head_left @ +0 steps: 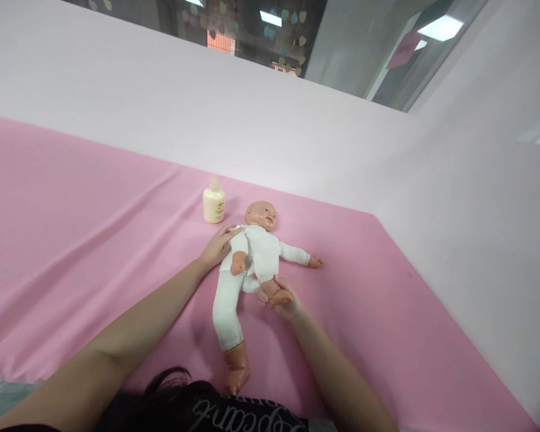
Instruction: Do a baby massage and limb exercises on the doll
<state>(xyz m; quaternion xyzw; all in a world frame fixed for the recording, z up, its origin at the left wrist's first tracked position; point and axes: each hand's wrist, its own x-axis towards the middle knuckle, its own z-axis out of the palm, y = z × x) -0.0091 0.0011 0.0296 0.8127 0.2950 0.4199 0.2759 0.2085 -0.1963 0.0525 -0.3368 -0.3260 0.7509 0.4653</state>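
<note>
Head view, and we have 2 bare hands at work on 1 baby doll with a white cloth body and tan moulded head, hands and feet [264, 246]. It lies on the smooth pink sheet covering the tabletop [364, 288], head towards the white wall [207, 114], face turned off to the right of the picture!

Over to the left hand [216, 246]: not clenched, it lies against the doll's upper side by the shoulder, fingers reaching onto the white cloth. And the right hand [282, 301]? That 1 has a grip, fingers and thumb wrapped around the ankle and foot of 1 leg [276, 294], and that leg is bent up in front of the doll's lower body. The other leg [227, 312] stretches down towards the person, slightly bent, its tan foot [237, 369] pointing at the black top with pale lettering [247, 414].

Look at the doll's arms: 1 is bent down along its side, near the left hand, while the other [294, 254] reaches out to the right across the pink sheet. Just beyond the left hand, near the doll's head, stands 1 pale-yellow, glossy, round-shouldered bottle with small dark print [213, 205], upright and touched by neither hand. Up above the wall, there's a glass window dotted with heart-shaped decorations [252, 30], lights showing in it.
</note>
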